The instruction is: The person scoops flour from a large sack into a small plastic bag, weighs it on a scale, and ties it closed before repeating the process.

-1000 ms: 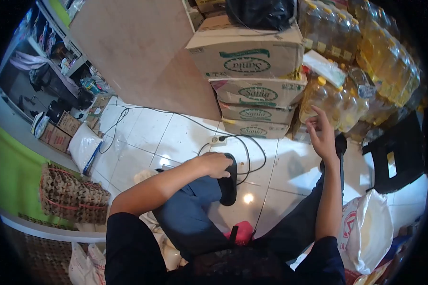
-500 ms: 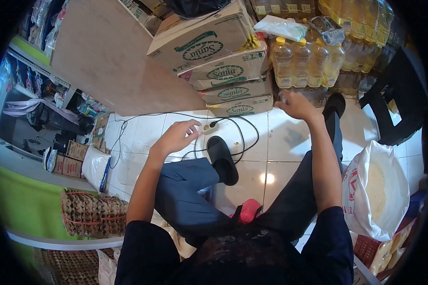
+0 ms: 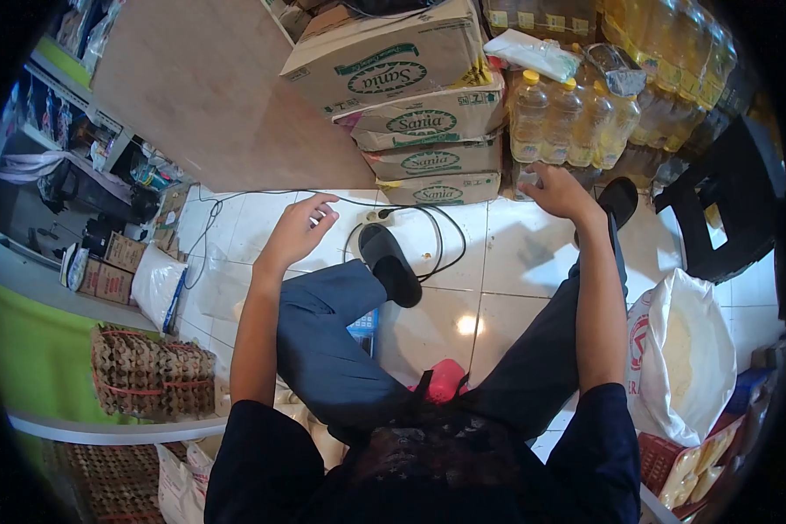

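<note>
My left hand [image 3: 298, 230] hangs in the air above the white tiled floor [image 3: 262, 236], its fingers loosely bent and apart with nothing in them. A black power cable [image 3: 450, 229] loops across the tiles to its right. Held out in front of the stacked goods, my right hand [image 3: 562, 190] has its thumb and fingers apart and is likewise bare. In this view it overlaps the foot of the yellow-capped oil bottles [image 3: 561, 122]. The cardboard boxes [image 3: 432, 122] marked Sania are piled to its left.
An opened white sack [image 3: 681, 358] of pale grain stands at the right, below a black plastic stool [image 3: 716, 210]. Bundled egg trays [image 3: 148, 371] are at the left. A brown board [image 3: 227, 96] leans beside the boxes. Something pink [image 3: 447, 381] is between my legs.
The view has shifted slightly, and the boxes and bottles sit a little further right. My left hand has risen slightly towards the board; my right hand stays before the bottles. Both remain bare.
</note>
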Demonstrator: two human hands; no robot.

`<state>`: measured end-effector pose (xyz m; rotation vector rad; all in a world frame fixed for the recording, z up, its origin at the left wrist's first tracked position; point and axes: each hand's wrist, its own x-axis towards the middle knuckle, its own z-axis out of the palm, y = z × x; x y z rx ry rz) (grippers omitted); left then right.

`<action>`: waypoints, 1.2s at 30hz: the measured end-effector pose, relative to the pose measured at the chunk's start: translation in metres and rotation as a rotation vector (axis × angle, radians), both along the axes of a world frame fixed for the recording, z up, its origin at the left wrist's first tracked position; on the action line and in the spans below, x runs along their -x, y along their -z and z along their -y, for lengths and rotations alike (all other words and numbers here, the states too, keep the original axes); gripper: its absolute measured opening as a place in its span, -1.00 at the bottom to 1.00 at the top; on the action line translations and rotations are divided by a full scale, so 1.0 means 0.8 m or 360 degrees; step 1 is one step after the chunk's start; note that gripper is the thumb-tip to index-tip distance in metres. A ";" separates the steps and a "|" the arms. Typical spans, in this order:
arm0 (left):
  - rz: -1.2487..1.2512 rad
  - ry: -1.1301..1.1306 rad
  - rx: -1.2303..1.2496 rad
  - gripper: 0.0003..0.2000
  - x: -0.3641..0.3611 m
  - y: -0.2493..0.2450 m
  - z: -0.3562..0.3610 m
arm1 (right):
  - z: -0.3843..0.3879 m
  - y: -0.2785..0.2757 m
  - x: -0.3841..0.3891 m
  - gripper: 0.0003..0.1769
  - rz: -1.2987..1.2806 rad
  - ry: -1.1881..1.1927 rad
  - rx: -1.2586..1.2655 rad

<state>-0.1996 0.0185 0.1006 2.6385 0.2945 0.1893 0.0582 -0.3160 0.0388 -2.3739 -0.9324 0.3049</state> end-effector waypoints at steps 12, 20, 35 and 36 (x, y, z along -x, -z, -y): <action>0.0074 0.0554 0.0105 -0.71 -0.034 -0.023 0.074 | -0.010 0.051 0.002 -0.42 0.0049 -0.0075 -0.0019; -0.0219 0.0660 0.0128 -0.64 -0.021 -0.026 0.111 | -0.021 0.110 0.006 -0.46 -0.0137 -0.0143 0.0168; -0.0460 0.0425 0.0101 -0.54 0.004 -0.038 0.096 | -0.014 0.342 0.125 -0.58 -0.0226 0.0559 -0.0631; -0.0462 0.0435 0.0098 -0.54 0.002 -0.039 0.097 | -0.011 0.350 0.129 -0.58 -0.0221 0.0648 -0.0595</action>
